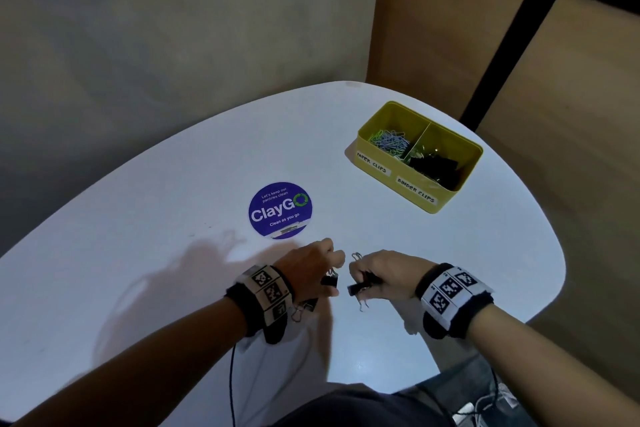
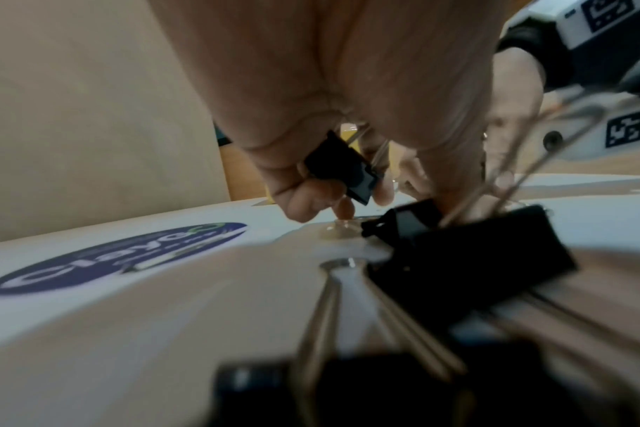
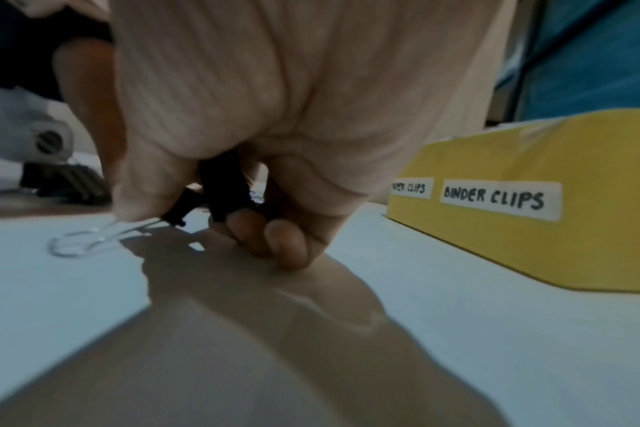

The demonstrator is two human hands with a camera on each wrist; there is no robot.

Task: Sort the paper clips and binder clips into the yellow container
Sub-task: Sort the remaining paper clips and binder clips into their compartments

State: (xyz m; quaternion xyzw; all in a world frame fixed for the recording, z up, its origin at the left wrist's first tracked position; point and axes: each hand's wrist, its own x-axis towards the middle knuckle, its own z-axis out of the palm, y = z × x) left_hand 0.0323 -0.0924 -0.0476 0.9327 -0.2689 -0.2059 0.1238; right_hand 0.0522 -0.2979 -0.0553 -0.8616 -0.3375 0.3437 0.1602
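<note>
Low over the white table (image 1: 138,270), near its front edge, my two hands meet. My left hand (image 1: 329,263) pinches a small black binder clip (image 2: 342,170) in curled fingers. My right hand (image 1: 363,274) curls round black binder clips (image 3: 223,190), and a wire handle (image 3: 81,242) sticks out onto the table. More black binder clips (image 2: 468,260) lie loose on the table under my left wrist. At the far right stands the yellow container (image 1: 415,185). Its left compartment, labelled paper clips, holds coloured paper clips (image 1: 389,142). The right one, labelled binder clips, holds black binder clips (image 1: 436,166).
A round blue ClayGo sticker (image 1: 280,210) lies flat on the table beyond my hands. The table's curved edge runs close behind the container and to the right of my right wrist. A wooden panel (image 1: 571,114) stands at the right. A thin cable (image 1: 232,378) hangs from my left wrist.
</note>
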